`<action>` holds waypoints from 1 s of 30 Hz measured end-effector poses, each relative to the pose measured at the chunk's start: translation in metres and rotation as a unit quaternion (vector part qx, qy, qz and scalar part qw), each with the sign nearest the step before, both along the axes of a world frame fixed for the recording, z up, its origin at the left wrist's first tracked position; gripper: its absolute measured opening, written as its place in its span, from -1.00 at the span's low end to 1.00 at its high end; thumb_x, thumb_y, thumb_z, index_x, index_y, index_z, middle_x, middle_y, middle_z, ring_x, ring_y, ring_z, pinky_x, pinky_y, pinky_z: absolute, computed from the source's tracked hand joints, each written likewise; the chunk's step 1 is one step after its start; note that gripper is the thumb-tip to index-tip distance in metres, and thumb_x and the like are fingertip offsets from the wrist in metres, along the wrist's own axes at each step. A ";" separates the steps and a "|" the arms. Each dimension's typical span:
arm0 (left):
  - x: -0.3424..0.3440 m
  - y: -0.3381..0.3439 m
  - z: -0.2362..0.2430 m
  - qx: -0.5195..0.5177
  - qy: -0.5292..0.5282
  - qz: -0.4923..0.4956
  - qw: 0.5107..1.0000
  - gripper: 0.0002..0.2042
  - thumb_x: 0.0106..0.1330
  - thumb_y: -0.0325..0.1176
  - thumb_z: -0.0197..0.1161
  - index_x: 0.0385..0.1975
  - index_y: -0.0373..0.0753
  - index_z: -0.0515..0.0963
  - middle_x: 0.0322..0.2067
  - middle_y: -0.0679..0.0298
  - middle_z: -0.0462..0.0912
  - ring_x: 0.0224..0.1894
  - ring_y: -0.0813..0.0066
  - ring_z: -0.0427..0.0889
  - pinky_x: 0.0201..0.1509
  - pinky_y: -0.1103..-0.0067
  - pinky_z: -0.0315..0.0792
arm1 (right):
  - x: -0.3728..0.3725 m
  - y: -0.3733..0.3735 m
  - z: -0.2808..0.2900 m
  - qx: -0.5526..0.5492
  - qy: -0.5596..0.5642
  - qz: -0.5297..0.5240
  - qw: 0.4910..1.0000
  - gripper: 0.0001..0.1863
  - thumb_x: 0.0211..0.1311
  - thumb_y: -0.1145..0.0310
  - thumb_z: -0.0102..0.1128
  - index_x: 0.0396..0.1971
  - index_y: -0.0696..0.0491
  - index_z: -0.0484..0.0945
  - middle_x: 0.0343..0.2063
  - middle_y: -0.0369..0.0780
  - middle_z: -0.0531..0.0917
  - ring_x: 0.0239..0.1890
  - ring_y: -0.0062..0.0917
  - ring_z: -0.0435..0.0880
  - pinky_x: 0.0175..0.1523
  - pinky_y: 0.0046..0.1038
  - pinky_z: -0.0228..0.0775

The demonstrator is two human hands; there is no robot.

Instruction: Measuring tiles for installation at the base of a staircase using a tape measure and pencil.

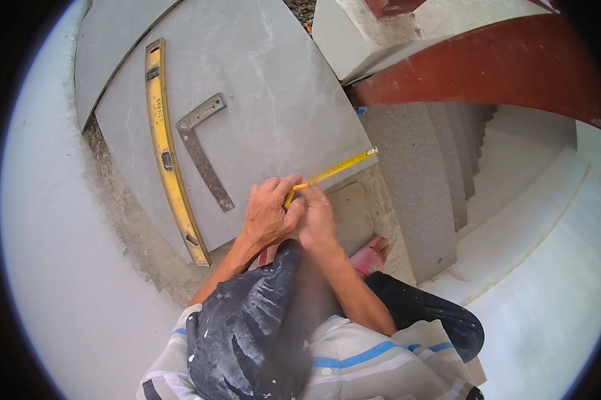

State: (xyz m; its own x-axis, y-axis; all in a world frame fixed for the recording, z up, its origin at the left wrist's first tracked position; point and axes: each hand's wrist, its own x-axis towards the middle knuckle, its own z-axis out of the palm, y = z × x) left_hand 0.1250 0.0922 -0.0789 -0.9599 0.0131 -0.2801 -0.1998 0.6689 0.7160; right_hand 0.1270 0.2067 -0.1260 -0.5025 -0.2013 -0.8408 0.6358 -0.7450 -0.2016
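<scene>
A yellow tape measure (346, 163) runs out from between my hands to the right edge of a large grey tile (274, 100), its hooked end at that edge. My left hand (268, 212) is closed around the near part of the tape; its case is mostly hidden by my fingers. Close against it, my right hand (316, 219) pinches a thin orange pencil (304, 186) that lies across the tape. On the tile to the left rests a try square (200, 148) with a rusty blade. Beyond it lies a long yellow spirit level (164, 147).
Stairs (440, 173) drop away on the right, below a red curved beam (487, 63). A white wall (54, 200) rises on the left. Rough bare concrete (357, 207) borders the tile's near edge, with my bare foot (370, 255) on it. Another grey slab (110, 47) adjoins at the far left.
</scene>
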 end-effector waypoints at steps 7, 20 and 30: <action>0.002 0.003 0.000 0.001 -0.012 0.002 1.000 -0.61 0.20 -0.32 0.22 0.06 -0.22 0.54 -0.15 0.13 0.64 -0.10 0.19 0.58 -0.01 0.37 0.30 | 0.000 0.004 0.002 -0.006 0.003 0.000 1.000 -0.80 0.39 0.49 0.08 -0.04 0.12 0.54 -0.16 -0.32 0.59 -0.10 -0.64 0.56 0.06 -0.55 0.45; 0.000 0.004 0.005 0.007 0.005 0.002 1.000 -0.61 0.21 -0.31 0.21 0.06 -0.22 0.54 -0.16 0.12 0.64 -0.11 0.17 0.58 -0.03 0.38 0.31 | -0.002 0.005 0.006 -0.006 0.010 0.004 1.000 -0.79 0.39 0.49 0.06 -0.02 0.13 0.52 -0.18 -0.31 0.58 -0.12 -0.63 0.55 0.05 -0.54 0.46; 0.001 0.005 0.003 0.009 0.010 0.004 1.000 -0.60 0.20 -0.31 0.20 0.07 -0.22 0.53 -0.15 0.11 0.64 -0.12 0.17 0.58 -0.03 0.37 0.31 | -0.002 0.008 0.005 -0.014 0.014 -0.001 1.000 -0.81 0.41 0.49 0.06 -0.03 0.12 0.52 -0.16 -0.29 0.58 -0.10 -0.63 0.57 0.07 -0.53 0.47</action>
